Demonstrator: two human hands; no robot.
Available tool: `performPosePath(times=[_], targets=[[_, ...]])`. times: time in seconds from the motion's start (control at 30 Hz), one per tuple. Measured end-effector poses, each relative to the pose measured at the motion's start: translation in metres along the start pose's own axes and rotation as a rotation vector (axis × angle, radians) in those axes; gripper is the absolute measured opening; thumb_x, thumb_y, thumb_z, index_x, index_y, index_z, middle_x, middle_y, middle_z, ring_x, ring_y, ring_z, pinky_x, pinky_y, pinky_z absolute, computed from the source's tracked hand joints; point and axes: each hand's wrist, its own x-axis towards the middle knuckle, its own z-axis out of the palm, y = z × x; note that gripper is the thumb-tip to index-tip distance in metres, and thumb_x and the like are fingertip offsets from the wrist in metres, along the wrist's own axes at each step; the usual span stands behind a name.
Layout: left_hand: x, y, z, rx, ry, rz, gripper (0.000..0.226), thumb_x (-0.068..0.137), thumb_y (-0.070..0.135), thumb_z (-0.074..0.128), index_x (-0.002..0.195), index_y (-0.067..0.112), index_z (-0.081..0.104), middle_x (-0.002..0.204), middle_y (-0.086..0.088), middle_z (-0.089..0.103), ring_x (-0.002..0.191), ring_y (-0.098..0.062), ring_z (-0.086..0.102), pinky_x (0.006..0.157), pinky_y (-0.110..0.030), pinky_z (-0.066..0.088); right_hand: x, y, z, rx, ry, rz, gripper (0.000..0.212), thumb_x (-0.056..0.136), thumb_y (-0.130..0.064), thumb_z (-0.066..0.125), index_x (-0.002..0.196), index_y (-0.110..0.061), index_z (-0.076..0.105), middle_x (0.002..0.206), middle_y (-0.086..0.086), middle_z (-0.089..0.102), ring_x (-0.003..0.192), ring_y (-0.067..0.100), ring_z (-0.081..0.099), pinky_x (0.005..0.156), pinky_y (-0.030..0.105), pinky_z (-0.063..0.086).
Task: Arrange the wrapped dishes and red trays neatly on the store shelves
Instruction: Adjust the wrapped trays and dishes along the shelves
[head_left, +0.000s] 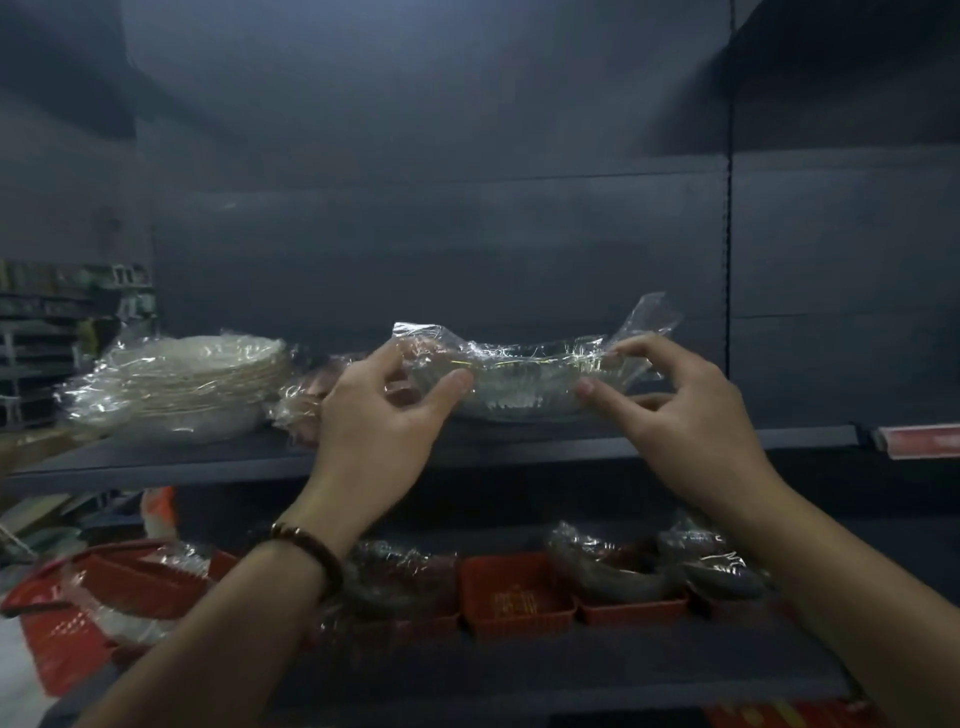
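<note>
A clear dish wrapped in crinkled plastic film (524, 387) sits on the upper shelf (519, 441). My left hand (379, 415) grips its left end, thumb on the front and fingers behind the wrap. My right hand (680, 410) pinches the right end of the wrap between thumb and fingers. A wrapped stack of white plates (192, 382) stands at the shelf's left, with another wrapped reddish item (304, 400) between it and my left hand. On the lower shelf, red trays (517, 592) hold wrapped dishes (602, 571).
A red shopping basket (78, 613) with wrapped goods is at the lower left. The dark back panel rises behind the shelves. A red price strip (919, 439) edges the neighbouring shelf on the right. Other store racks show far left.
</note>
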Motion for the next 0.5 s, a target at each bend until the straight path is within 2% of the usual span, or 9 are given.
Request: performPosePath(times=[0.07,0.13,0.2,0.27,0.33,0.43,0.5], targets=[[0.021,-0.006,0.017,-0.021,0.002,-0.02,0.017,0.087,0.051,0.08,0.101,0.041,0.075,0.095,0.018,0.079,0.093,-0.01,0.075,0.089,-0.043,0.063,0.024,0.009,0.006,-0.045,0.043,-0.011,0.036,0.08,-0.061,0.081,0.108,-0.042,0.067,0.126,-0.01,0.062,0.084,-0.001,0.07,0.073,0.013,0.044],[0.041,-0.01,0.034,-0.053,-0.018,-0.044,0.015,0.088,0.043,0.082,0.101,0.037,0.077,0.095,0.021,0.079,0.094,-0.004,0.074,0.091,-0.035,0.061,0.049,0.02,0.012,-0.07,0.074,-0.02,0.033,0.082,-0.056,0.082,0.106,-0.038,0.068,0.122,-0.009,0.063,0.083,0.0,0.068,0.073,0.012,0.043],[0.062,-0.018,0.049,-0.054,-0.037,-0.075,0.019,0.084,0.044,0.084,0.101,0.037,0.078,0.094,0.021,0.079,0.092,-0.001,0.074,0.088,-0.027,0.058,0.075,0.035,0.019,-0.102,0.089,-0.018,0.031,0.083,-0.054,0.083,0.102,-0.034,0.069,0.119,-0.008,0.065,0.085,0.006,0.069,0.077,0.021,0.046],[0.084,-0.032,0.063,-0.05,-0.042,-0.137,0.03,0.075,0.054,0.083,0.098,0.035,0.079,0.087,0.016,0.079,0.083,-0.008,0.074,0.082,-0.032,0.059,0.099,0.051,0.028,-0.149,0.071,-0.026,0.032,0.083,-0.055,0.082,0.099,-0.031,0.068,0.115,-0.006,0.066,0.095,0.015,0.068,0.083,0.028,0.046],[0.1,-0.047,0.075,-0.07,-0.019,-0.201,0.034,0.069,0.058,0.08,0.09,0.032,0.08,0.077,0.009,0.078,0.07,-0.017,0.071,0.074,-0.039,0.061,0.119,0.067,0.038,-0.187,0.053,-0.058,0.033,0.082,-0.057,0.081,0.094,-0.03,0.067,0.107,-0.005,0.066,0.097,0.019,0.067,0.082,0.028,0.045],[0.119,-0.065,0.093,-0.041,0.028,-0.204,0.037,0.069,0.064,0.079,0.087,0.031,0.08,0.08,0.005,0.08,0.08,-0.023,0.077,0.08,-0.046,0.065,0.143,0.09,0.055,-0.234,0.053,-0.074,0.031,0.084,-0.053,0.081,0.089,-0.025,0.067,0.093,-0.005,0.067,0.093,0.021,0.065,0.079,0.027,0.039],[0.129,-0.072,0.105,-0.013,0.045,-0.208,0.034,0.075,0.062,0.079,0.085,0.029,0.079,0.078,0.005,0.078,0.079,-0.024,0.076,0.076,-0.046,0.063,0.155,0.104,0.066,-0.24,0.04,-0.061,0.031,0.085,-0.05,0.08,0.091,-0.023,0.067,0.093,-0.004,0.069,0.092,0.021,0.065,0.079,0.027,0.039]])
